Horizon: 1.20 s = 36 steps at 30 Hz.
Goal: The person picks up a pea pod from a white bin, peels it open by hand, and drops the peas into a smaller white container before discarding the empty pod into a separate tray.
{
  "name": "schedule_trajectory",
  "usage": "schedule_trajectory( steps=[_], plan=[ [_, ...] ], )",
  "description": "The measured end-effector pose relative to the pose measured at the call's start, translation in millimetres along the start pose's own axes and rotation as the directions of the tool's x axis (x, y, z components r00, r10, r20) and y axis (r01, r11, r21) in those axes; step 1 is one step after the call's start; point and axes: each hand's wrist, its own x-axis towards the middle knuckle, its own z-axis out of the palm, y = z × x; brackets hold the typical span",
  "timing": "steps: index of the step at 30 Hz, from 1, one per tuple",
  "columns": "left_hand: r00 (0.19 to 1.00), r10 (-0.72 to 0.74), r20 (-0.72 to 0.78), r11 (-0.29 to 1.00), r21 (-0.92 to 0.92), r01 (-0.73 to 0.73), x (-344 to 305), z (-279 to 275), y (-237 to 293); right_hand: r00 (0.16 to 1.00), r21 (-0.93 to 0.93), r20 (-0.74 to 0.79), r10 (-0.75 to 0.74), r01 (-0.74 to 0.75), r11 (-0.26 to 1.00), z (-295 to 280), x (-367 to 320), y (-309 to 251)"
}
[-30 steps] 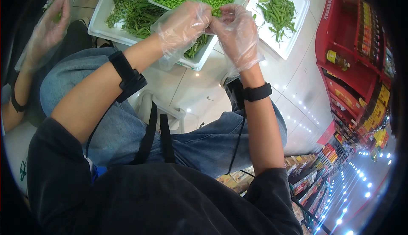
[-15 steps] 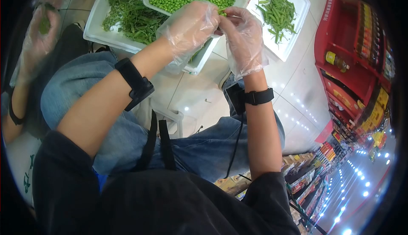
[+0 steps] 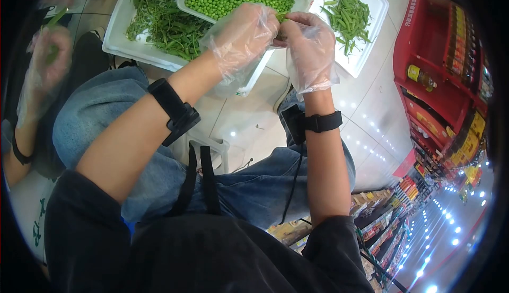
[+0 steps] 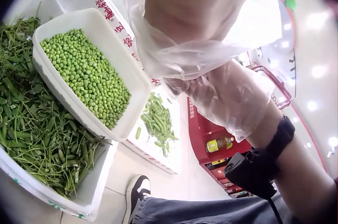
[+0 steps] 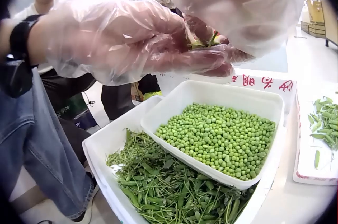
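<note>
Both hands wear clear plastic gloves and meet fingertip to fingertip beside the tub of peas. Between them is a green pea pod, mostly covered by the fingers. My left hand pinches it from one side, and the thumb and fingers of my right hand grip its other end. In the right wrist view a bit of the pod shows at the left hand's fingertips. Loose shelled peas fill much of a white tub, which sits over a foam box of pods and stems.
A white foam lid at the right bears several whole pods. Another person's gloved hand holds green pods at the far left. Red store shelves stand to the right, and a white stool is below my arms.
Both hands have shifted slightly right, still together, and more of the pod now shows between the fingertips. The other person's hand at the left has moved down a little.
</note>
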Motion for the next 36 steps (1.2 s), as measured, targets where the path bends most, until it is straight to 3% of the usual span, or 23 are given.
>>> schedule_trajectory(
  steps=[2, 5, 7, 8, 12, 14, 17, 19, 20, 22, 23, 24, 25, 26, 29, 33, 36],
  plan=[
    [0.998, -0.052, 0.035, 0.965, -0.256, 0.06, -3.5, 0.5, 9.7, 1.0, -0.009, -0.01, 0.017, -0.017, 1.0, -2.8, 4.3, 5.4],
    [1.0, -0.019, 0.004, 0.955, -0.295, 0.02, 0.5, 3.5, -0.8, 0.994, 0.118, -0.007, 0.105, -0.103, 0.988, -3.7, 7.6, 7.2],
    [0.997, -0.071, -0.003, 0.965, -0.253, 0.068, 2.7, 0.4, -1.7, 0.968, 0.428, -0.018, 0.252, -0.22, 0.877, -0.4, 4.8, 1.7],
    [0.992, -0.124, -0.013, 0.97, -0.213, 0.119, 3.2, -1.7, -2.4, 0.968, 0.428, -0.019, 0.25, -0.218, 0.877, -0.5, 4.7, 0.4],
    [0.995, -0.081, -0.058, 0.977, -0.202, 0.068, 2.7, -4.7, -8.5, 0.975, 0.459, -0.052, 0.215, -0.168, 0.872, -2.5, 6.7, -0.1],
    [0.983, -0.175, -0.054, 0.963, -0.218, 0.16, -0.4, -6.9, 1.2, 0.98, 0.457, -0.072, 0.183, -0.131, 0.88, -2.6, 9.0, 2.9],
    [0.984, -0.159, -0.082, 0.947, -0.296, 0.128, -0.4, -3.9, -2.8, 0.969, 0.426, -0.119, 0.216, -0.147, 0.893, -2.4, 12.1, 8.5],
    [0.983, -0.164, -0.086, 0.949, -0.285, 0.133, -0.4, -3.7, -2.2, 0.961, 0.254, -0.191, 0.2, -0.149, 0.956, -2.2, 12.1, 9.1],
    [0.981, -0.17, -0.092, 0.951, -0.275, 0.139, -0.3, -3.7, -1.9, 0.961, 0.254, -0.191, 0.2, -0.148, 0.956, -4.0, 11.1, 8.9],
    [0.982, -0.157, -0.103, 0.955, -0.269, 0.124, -0.7, -3.2, -5.6, 0.988, -0.052, -0.153, -0.018, 0.01, 0.999, -5.9, 5.0, -1.5],
    [0.983, -0.145, -0.115, 0.958, -0.264, 0.11, -1.1, -3.4, -7.5, 0.988, -0.052, -0.154, -0.019, 0.011, 0.999, -5.3, 3.7, -2.3],
    [0.983, -0.144, -0.115, 0.958, -0.264, 0.109, -1.5, -5.9, -4.9, 0.994, -0.052, -0.044, -0.095, 0.093, 0.994, -2.9, 2.2, -3.2],
    [0.987, -0.122, -0.105, 0.99, -0.089, 0.113, -2.0, -9.8, -2.3, 0.983, -0.042, 0.066, -0.171, 0.174, 0.984, 0.1, 0.2, -4.5],
    [0.99, -0.102, -0.092, 0.99, 0.089, 0.111, -3.2, -12.6, -0.1, 0.983, -0.041, 0.067, -0.173, 0.175, 0.984, 4.1, -3.2, -5.7],
    [0.984, -0.079, -0.157, 0.993, 0.075, 0.092, -1.8, -7.3, -9.8, 0.991, -0.021, 0.106, -0.078, 0.081, 0.996, 10.7, -7.9, -6.4],
    [0.989, -0.102, -0.104, 0.979, 0.166, 0.118, -3.8, -11.1, 1.3, 0.977, -0.162, 0.069, -0.2, 0.209, 0.964, 9.8, -4.4, 7.0],
    [0.987, -0.103, -0.12, 0.994, 0.023, 0.106, -2.4, -8.8, -6.6, 0.95, -0.322, 0.028, -0.312, 0.304, 0.897, 11.3, -7.2, -1.4]
  ],
)
